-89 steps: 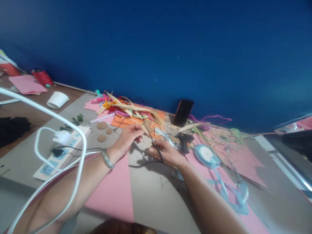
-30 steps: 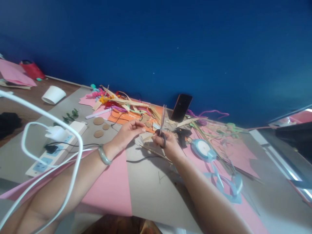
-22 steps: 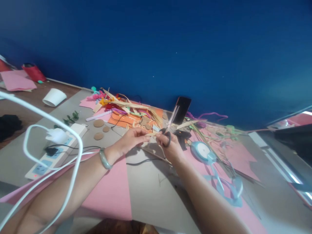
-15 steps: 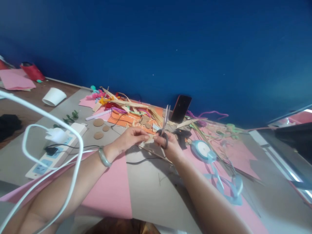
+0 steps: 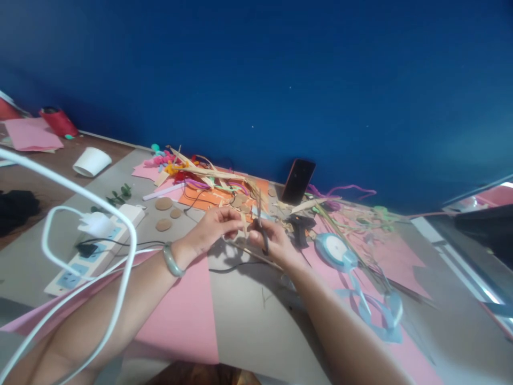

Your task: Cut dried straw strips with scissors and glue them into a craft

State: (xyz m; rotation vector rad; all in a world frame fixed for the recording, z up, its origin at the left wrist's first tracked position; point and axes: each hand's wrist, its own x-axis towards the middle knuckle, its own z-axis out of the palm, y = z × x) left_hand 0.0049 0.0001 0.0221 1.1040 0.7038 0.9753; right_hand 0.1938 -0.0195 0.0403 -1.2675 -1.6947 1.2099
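Note:
My left hand, with a pale green bangle on its wrist, pinches a small tan strip that looks like dried husk or raffia. Close on its right, my right hand is closed around black-handled scissors. The blades point up and away from me, beside the strip; whether they touch it I cannot tell. Under the hands, a thin stick and a black cord lie on the grey table. Several round cardboard discs are left of my left hand.
A dark phone leans on the blue wall. Craft strips lie in a heap at the back. Blue ribbon on a spool is at right. A power strip with a looping white cable crosses the left; a white cup lies behind.
The scissors have turned in my right hand, so the blades look narrower and darker. The tan strip now stands upright in my left fingertips. The view has shifted slightly.

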